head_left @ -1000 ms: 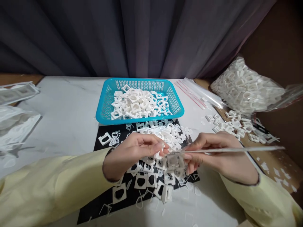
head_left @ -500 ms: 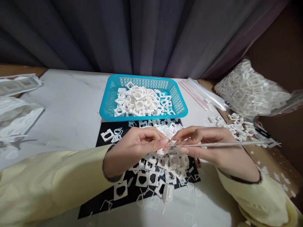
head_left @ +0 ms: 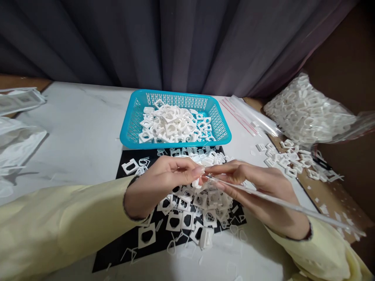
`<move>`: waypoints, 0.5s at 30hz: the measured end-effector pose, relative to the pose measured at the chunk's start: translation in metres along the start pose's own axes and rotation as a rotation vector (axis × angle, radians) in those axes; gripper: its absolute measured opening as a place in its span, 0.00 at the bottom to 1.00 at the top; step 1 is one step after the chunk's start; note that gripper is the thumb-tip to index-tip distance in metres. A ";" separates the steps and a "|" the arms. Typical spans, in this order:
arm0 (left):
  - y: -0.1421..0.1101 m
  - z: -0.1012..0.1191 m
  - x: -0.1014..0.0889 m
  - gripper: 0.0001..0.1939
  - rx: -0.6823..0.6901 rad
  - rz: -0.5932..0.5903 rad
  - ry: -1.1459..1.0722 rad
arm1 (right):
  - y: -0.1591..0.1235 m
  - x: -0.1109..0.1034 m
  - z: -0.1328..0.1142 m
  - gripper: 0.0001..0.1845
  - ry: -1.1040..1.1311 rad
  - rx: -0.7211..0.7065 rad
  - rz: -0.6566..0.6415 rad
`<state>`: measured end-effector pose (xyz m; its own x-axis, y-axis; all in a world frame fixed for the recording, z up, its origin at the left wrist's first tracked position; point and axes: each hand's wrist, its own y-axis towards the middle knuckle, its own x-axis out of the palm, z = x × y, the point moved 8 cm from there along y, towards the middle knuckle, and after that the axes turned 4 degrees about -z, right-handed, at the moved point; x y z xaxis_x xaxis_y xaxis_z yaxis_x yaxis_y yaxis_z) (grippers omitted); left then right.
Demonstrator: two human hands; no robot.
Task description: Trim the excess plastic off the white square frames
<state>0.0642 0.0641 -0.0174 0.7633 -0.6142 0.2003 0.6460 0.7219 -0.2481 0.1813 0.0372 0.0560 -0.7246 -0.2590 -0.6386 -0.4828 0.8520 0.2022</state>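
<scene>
My left hand [head_left: 168, 175] is closed in a pinch, thumb against fingers, on a small white plastic piece [head_left: 197, 183], mostly hidden by the fingertips. Facing it, my right hand [head_left: 258, 185] grips a long, thin white-handled tool [head_left: 281, 200]. The tool's narrow dark tip [head_left: 208, 176] points at the piece, though I cannot tell whether they touch. Both hands are just above a heap of white square frames with cut-out middles [head_left: 187, 220] and thin translucent offcuts on a black mat [head_left: 113, 246].
Behind the hands stands a blue basket [head_left: 175, 146] with many white pieces. A clear bag of white parts [head_left: 307, 111] and loose white pieces [head_left: 288, 160] lie at right, beside flat plastic bags [head_left: 252, 113]. More bags [head_left: 17, 144] are at left. A grey curtain [head_left: 175, 43] hangs behind.
The tool's far end has swung down and toward me, so it now slants across my right wrist. My right hand has turned with it; my left keeps its pinch.
</scene>
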 end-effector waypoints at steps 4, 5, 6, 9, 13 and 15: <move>0.000 -0.002 -0.001 0.15 -0.028 0.007 0.010 | -0.001 0.004 -0.003 0.05 -0.051 -0.056 0.008; -0.001 -0.003 -0.001 0.15 -0.034 0.007 0.009 | -0.001 0.005 -0.003 0.05 -0.063 -0.064 0.007; -0.001 -0.003 -0.001 0.15 -0.038 0.005 0.007 | -0.001 0.007 -0.003 0.05 -0.071 -0.072 0.003; -0.001 -0.004 0.000 0.15 -0.043 0.005 -0.006 | -0.002 0.011 -0.004 0.06 -0.080 -0.093 -0.008; 0.000 -0.005 0.000 0.14 -0.063 0.014 -0.015 | -0.003 0.012 -0.006 0.06 -0.111 -0.098 -0.014; 0.000 -0.006 0.000 0.14 -0.076 0.019 -0.029 | -0.003 0.013 -0.007 0.06 -0.140 -0.104 -0.015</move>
<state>0.0640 0.0626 -0.0231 0.7761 -0.5901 0.2224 0.6297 0.7063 -0.3233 0.1699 0.0284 0.0520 -0.6447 -0.1993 -0.7380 -0.5469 0.7948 0.2631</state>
